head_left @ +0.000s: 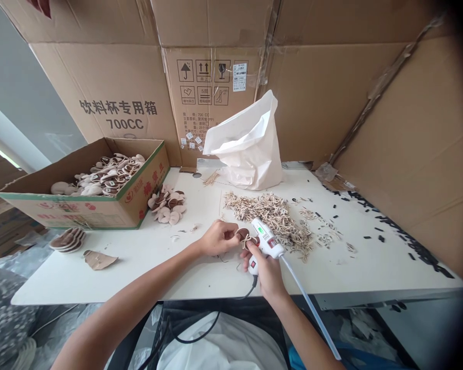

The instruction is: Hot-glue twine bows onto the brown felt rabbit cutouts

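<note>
Hot glue gun (267, 239) clenched in the right hand (265, 272); left hand (218, 238) pinches a small brown-and-cream piece (244, 238); cardboard box (81, 211) on the white table (100, 272) holds a heap of similar pieces (111, 174).

Left forearm (131, 303) slanting in from the near left, wrist gently bent, left hand (218, 238) curled and pinching. Right forearm (301, 331) angling up from the near right, right hand (264, 272) wrapped in a closed grip, close beside the left hand.

Cardboard box (83, 210) left on table (146, 267), wooden pieces (268, 218) right
</note>
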Available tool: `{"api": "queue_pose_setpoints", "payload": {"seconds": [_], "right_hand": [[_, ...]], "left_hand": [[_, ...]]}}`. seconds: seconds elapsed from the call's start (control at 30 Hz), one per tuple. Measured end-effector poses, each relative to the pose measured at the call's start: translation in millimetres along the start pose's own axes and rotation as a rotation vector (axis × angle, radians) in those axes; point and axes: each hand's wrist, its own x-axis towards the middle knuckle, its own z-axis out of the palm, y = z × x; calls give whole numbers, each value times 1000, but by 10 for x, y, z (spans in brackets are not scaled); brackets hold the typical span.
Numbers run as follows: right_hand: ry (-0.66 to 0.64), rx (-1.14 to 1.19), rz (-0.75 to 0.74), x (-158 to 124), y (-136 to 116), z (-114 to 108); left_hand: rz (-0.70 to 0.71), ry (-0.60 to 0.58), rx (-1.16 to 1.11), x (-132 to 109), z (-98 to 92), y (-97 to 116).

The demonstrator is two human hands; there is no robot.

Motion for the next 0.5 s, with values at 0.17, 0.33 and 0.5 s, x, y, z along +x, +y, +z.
{"api": "queue_pose_setpoints", "payload": {"seconds": [0.17,0.33,0.5], "right_hand": [[-7,16,-3,4,6,-6],[-28,7,-42,4,1,-2],[-51,-3,-49,-3,-11,-6]], "left_hand": [[-31,59,-35,8,0,25],[-151,280,-256,44,-31,-49],[-231,610,-344,85,-163,-144]]}}
